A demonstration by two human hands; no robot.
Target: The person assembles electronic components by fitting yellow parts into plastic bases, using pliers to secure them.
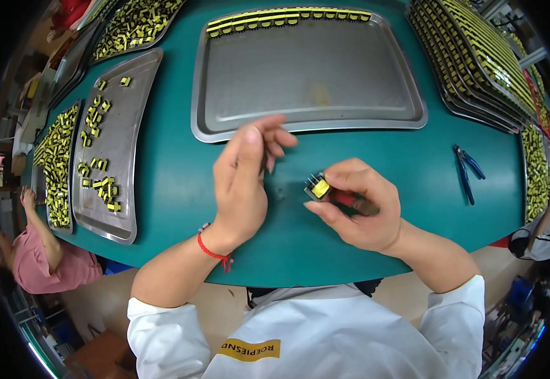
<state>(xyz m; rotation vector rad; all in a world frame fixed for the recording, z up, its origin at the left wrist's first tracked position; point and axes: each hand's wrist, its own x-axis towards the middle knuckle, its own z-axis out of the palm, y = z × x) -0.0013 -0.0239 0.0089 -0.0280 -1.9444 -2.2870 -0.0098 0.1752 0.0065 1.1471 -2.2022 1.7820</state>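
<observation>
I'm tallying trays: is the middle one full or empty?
Partly filled: the tray shows only one row of parts along its far edge.

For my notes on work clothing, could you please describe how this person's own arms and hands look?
White sleeves end near the elbows, leaving both forearms bare. A red cord bracelet is on the wrist of the left hand. The right hand has no bracelet; something red shows among its fingers, unclear whether worn.

Held component (pixel 319 188): yellow and black, pins (pixel 312 180) silvery in my view. Tabletop (pixel 376 155): plain green. Far tray (pixel 294 76): metallic grey. Component row (pixel 287 19): repeating yellow and black. Plier handles (pixel 466 182): I log blue. Bracelet (pixel 213 252): red. Shirt (pixel 331 328): white, label (pixel 249 349) yellow with dark lettering.
</observation>
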